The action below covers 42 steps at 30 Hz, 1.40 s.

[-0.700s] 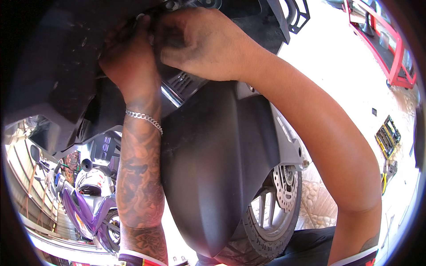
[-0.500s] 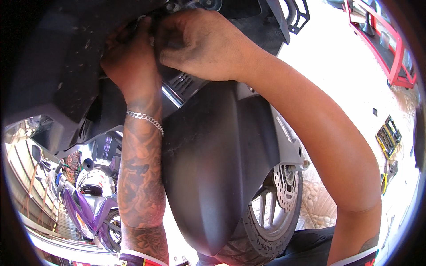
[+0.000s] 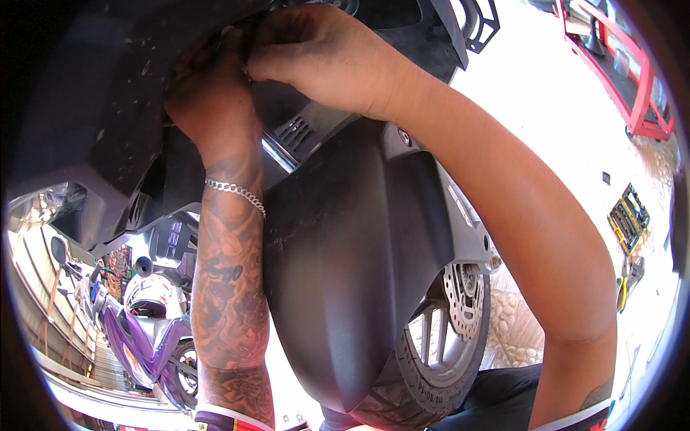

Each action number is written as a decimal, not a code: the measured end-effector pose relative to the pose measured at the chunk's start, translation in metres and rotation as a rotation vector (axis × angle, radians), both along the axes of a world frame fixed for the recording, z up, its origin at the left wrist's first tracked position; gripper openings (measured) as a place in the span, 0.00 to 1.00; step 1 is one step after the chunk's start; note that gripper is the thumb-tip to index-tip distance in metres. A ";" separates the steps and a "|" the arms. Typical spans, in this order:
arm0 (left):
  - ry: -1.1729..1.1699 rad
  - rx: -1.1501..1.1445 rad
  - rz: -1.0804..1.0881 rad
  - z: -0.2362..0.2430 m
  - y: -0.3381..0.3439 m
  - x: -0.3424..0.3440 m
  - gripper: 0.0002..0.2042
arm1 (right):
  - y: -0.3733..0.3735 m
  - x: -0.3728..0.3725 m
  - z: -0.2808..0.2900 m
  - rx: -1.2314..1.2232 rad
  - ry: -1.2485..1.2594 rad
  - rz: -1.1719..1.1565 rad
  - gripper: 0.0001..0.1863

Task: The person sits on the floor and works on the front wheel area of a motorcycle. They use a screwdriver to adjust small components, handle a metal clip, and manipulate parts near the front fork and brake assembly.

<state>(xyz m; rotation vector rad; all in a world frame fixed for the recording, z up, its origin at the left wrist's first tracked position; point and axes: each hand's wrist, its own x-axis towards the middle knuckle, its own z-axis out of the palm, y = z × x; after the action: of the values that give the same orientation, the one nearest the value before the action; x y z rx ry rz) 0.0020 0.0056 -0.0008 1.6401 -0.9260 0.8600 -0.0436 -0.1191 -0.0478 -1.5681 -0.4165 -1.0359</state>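
Observation:
Both my hands are up in the shadowed space above the black front mudguard (image 3: 338,244) of a scooter. My left hand (image 3: 212,97), with a chain bracelet (image 3: 236,189) at its wrist, reaches under the dark body panel (image 3: 86,136); its fingers curl upward and are lost in the dark. Beside it, my right hand (image 3: 316,61) is closed, thumb and fingers pinched together next to the left thumb. Whatever either hand grips is hidden. A shiny fork tube (image 3: 279,151) shows below the hands, and the front wheel (image 3: 438,359) with its brake disc (image 3: 463,298) lies lower right.
On the floor to the right are an opened tool case (image 3: 629,219) and pliers with yellow handles (image 3: 627,284). A red wheeled trolley (image 3: 647,93) stands farther off at upper right. Another scooter, purple (image 3: 133,337), and a white helmet (image 3: 149,293) are at the lower left.
My right hand has shifted slightly up and left, its wrist lifting off the mudguard's top and uncovering a bolt there. The left hand stays nearly where it was.

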 end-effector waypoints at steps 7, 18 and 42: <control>-0.036 0.012 0.043 0.002 -0.002 -0.004 0.18 | 0.001 0.009 -0.002 0.052 0.005 0.119 0.18; -0.398 0.386 0.483 0.006 0.010 0.007 0.16 | 0.006 0.023 0.001 -0.216 -0.197 -0.087 0.11; 0.181 -0.159 -0.129 -0.006 0.001 -0.003 0.16 | -0.013 0.035 0.011 -0.747 -0.222 -1.074 0.11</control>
<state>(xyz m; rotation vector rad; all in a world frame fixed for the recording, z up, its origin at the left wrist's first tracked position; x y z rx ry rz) -0.0007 0.0065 -0.0070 1.4782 -0.8070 0.6678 -0.0085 -0.1319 -0.0371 -2.4439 -0.0591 -2.0371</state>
